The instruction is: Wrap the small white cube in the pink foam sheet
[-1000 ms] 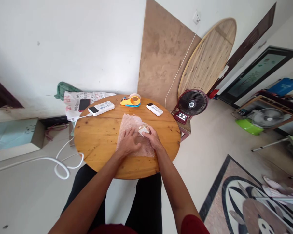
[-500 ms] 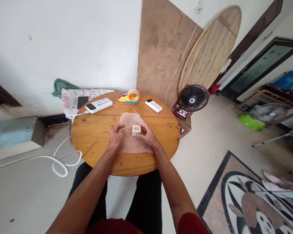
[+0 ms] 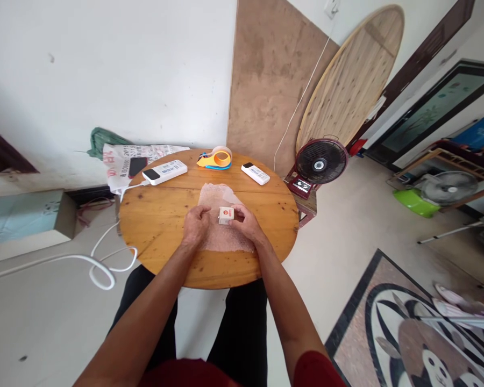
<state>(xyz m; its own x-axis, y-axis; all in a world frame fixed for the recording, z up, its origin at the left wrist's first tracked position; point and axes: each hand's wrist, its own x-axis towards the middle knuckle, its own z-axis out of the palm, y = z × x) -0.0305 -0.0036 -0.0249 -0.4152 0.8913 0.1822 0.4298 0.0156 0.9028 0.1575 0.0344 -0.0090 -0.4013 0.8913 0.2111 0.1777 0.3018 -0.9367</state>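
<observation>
Curling on the bubble wrap [image 3: 220,196], the left hand [image 3: 194,228] sits at 9 o'clock of the small box [image 3: 226,215]; its grip cannot be told. Box mid-sheet, counter [image 3: 157,226] centre; sheet's long axis 12-to-6. At 3 o'clock the right hand [image 3: 247,224] is nearer, grip narrow, pinching the box.

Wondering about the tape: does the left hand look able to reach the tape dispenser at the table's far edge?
Probably yes: only flat bubble wrap and bare table lie between the left hand and the tape dispenser, straight ahead of it.
</observation>
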